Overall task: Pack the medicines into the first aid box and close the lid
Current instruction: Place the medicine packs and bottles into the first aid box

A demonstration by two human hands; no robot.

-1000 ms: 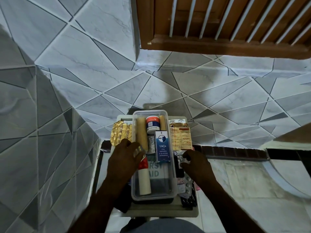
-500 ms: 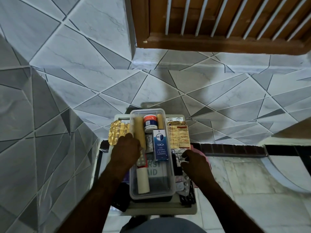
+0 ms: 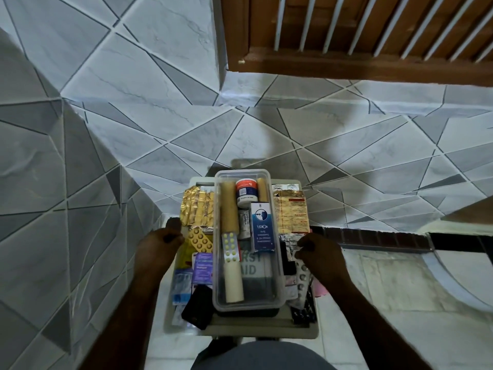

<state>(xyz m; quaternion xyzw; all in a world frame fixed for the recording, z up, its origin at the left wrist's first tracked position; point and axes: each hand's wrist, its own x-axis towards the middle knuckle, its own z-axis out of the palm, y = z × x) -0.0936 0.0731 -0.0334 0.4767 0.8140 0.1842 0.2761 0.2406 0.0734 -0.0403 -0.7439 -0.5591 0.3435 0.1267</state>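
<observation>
The clear plastic first aid box (image 3: pixel 278 265) stands open on a small grey stool (image 3: pixel 264 329). In it lie bandage rolls, an orange-lidded jar (image 3: pixel 246 192), a blue carton (image 3: pixel 262 227) and a yellow pill strip (image 3: pixel 230 247). My left hand (image 3: pixel 160 247) hovers left of the box beside an orange blister strip (image 3: pixel 200 240); its fingers are loosely curled and I see nothing in them. My right hand (image 3: pixel 321 259) is right of the box, fingers pinching a silver blister strip (image 3: pixel 302 279). No lid is visible.
Gold foil strips (image 3: pixel 197 209) lie left of the box and orange strips (image 3: pixel 292 214) right of it. A purple carton (image 3: pixel 202 268) and a black object (image 3: pixel 197 309) sit at the front left. Tiled walls close in on the left and behind.
My left hand left the yellow pill strip in the box and drew back to the left. My right hand stayed in place on the silver strip.
</observation>
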